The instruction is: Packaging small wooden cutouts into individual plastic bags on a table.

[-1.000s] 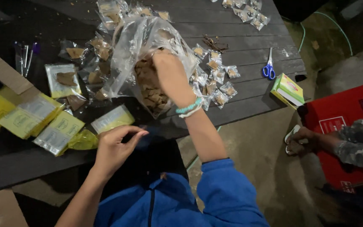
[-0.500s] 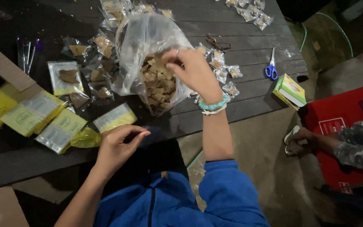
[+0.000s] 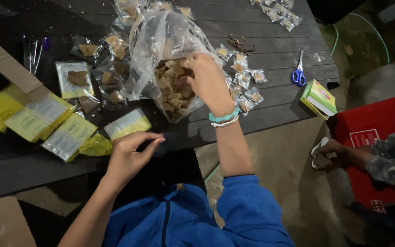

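**A:** What are the hands doing?

**B:** Seen from above, the right hand (image 3: 209,80) reaches into the mouth of a large clear plastic bag (image 3: 161,41) full of tan cracker-like pieces (image 3: 172,89). The bag sits mid-way across a dark slatted worktop (image 3: 270,50). The fingers are curled in a pinching grip at the bag's opening; whether they have hold of a piece or of the plastic edge, I cannot tell.

**A:** And the left?

**B:** The left hand (image 3: 131,153) hovers near the worktop's front edge, fingers loosely bent towards the thumb. Nothing shows in its grip. Just beside it lie yellow-and-clear flat packets (image 3: 72,132).

**A:** What else is around?

**B:** Small sealed clear pouches (image 3: 243,82) are scattered to the right of the bag. Blue-handled scissors (image 3: 298,73) lie further right, and a green and yellow box (image 3: 318,98) sits at the corner. Another person's foot in a sandal (image 3: 328,153) rests on the ground.

**A:** What might go wrong?

**B:** In my judgement the bag is slumped and held only at its mouth, so a tug could tip it and spill pieces. A tight pinch might also crumble a brittle piece.
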